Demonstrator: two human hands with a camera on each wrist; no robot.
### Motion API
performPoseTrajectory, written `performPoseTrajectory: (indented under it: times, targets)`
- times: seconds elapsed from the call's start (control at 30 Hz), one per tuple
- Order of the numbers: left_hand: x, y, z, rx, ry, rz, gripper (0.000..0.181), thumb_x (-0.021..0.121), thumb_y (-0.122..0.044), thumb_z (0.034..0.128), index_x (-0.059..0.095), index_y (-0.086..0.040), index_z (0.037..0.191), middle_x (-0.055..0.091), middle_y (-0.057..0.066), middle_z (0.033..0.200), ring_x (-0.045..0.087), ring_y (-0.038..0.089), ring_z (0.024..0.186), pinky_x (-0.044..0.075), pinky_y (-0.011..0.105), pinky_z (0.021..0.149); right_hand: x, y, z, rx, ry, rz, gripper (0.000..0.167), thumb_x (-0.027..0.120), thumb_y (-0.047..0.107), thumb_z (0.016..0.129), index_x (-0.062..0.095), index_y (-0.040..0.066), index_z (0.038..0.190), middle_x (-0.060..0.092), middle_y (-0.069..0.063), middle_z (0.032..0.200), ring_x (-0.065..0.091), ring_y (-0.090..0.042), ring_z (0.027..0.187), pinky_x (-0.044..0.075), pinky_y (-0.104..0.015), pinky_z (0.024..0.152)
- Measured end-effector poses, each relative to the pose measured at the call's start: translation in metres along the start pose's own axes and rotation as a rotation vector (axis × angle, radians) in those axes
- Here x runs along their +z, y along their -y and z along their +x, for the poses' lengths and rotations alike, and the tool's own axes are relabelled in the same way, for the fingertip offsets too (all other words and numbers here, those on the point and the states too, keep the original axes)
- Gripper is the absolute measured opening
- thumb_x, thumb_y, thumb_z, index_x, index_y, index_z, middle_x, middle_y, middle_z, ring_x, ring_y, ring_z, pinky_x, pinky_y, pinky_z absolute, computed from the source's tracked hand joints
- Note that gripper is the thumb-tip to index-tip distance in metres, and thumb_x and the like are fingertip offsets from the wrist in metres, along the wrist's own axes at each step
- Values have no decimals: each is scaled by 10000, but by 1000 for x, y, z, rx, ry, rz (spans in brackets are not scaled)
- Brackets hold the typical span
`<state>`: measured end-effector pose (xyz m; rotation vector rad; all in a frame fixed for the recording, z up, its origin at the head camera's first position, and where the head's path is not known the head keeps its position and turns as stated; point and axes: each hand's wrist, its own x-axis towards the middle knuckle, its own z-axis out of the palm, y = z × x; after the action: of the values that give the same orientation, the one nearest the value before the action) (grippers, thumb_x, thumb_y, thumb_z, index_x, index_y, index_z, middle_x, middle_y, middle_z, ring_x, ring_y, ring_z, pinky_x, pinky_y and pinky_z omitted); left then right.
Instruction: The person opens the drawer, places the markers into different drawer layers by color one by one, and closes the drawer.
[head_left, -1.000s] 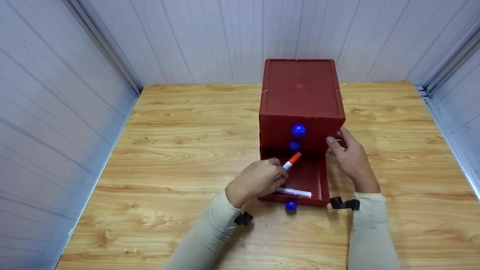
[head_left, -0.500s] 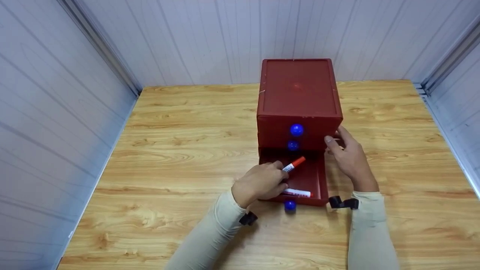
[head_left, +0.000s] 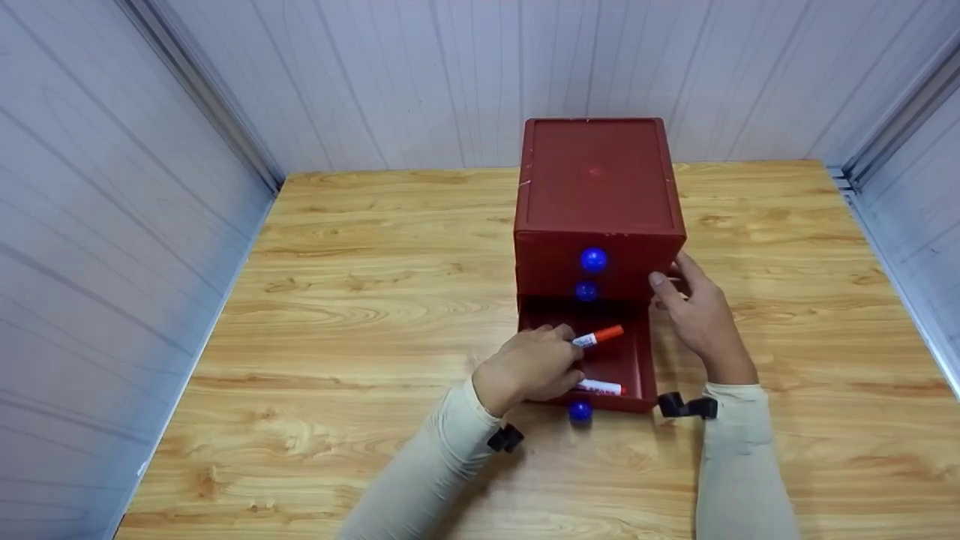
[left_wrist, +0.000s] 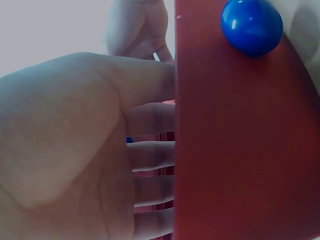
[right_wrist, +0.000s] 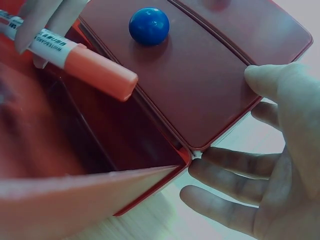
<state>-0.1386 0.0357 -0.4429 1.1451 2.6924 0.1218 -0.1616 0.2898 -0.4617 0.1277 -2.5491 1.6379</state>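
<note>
My left hand (head_left: 531, 364) holds a whiteboard marker (head_left: 604, 334) with an orange-red cap, above the floor of the pulled-out bottom drawer (head_left: 643, 356). That marker (right_wrist: 100, 72) shows between the fingers in the right wrist view. A second white marker (head_left: 601, 387) lies in the drawer along its front wall, partly hidden by the left hand. The dark red drawer cabinet (head_left: 596, 176) stands upright. My right hand (head_left: 703, 322) is at its right side, the thumb touching the edge of an upper drawer front and the other fingers extended beside the cabinet.
Blue ball knobs sit on the drawer fronts, among them the top knob (head_left: 593, 260) and the bottom drawer's knob (head_left: 580, 412). The two upper drawers are closed. A wood-grain table (head_left: 360, 315) carries the cabinet, with white panel walls (head_left: 390, 75) behind and at the sides.
My left hand has moved right and slightly toward the person, lowering the marker into the drawer and turning it flatter. The right hand stays at the cabinet's side.
</note>
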Motion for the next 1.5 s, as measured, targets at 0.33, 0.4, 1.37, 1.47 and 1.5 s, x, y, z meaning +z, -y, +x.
performPoseTrajectory:
  times: [0.33, 0.4, 1.37, 1.47, 1.5]
  targets:
    - [6, -2, 2, -8, 0, -3, 203, 598, -362, 963, 741, -223, 925, 629, -11, 1071, 595, 214, 887, 501, 364, 742, -1, 23, -6, 0, 16, -3, 532, 510, 328, 1049, 416, 56, 1496, 561, -244, 1326, 586, -294, 1036, 556, -355, 842]
    - [6, -2, 3, -17, 7, 9, 208, 605, -377, 958, 741, -221, 932, 634, -13, 1078, 598, 218, 897, 496, 373, 749, -1, 29, -8, -12, 17, 0, 534, 512, 317, 1049, 412, 46, 1498, 557, -263, 1324, 588, -292, 1029, 556, -326, 831]
    - [9, -3, -3, 73, -145, -30, 224, 614, -361, 969, 711, -182, 1061, 628, -33, 941, 632, 154, 843, 505, 334, 700, 0, -7, 2, 4, 11, -25, 561, 494, 380, 1046, 383, 129, 1535, 533, -227, 1384, 561, -308, 1143, 541, -292, 843]
    - [10, -4, -4, 94, -165, -52, 230, 625, -350, 969, 714, -175, 1089, 632, -40, 947, 626, 128, 832, 512, 311, 697, 0, -9, 3, 9, 11, -25, 564, 494, 388, 1045, 380, 140, 1539, 534, -221, 1385, 564, -303, 1137, 541, -306, 852]
    - [11, -5, -5, 100, -169, -59, 238, 629, -349, 969, 715, -173, 1104, 633, -42, 950, 621, 121, 827, 513, 304, 692, 0, -9, 3, 10, 11, -26, 567, 495, 392, 1044, 379, 144, 1541, 536, -216, 1385, 565, -296, 1133, 541, -314, 855]
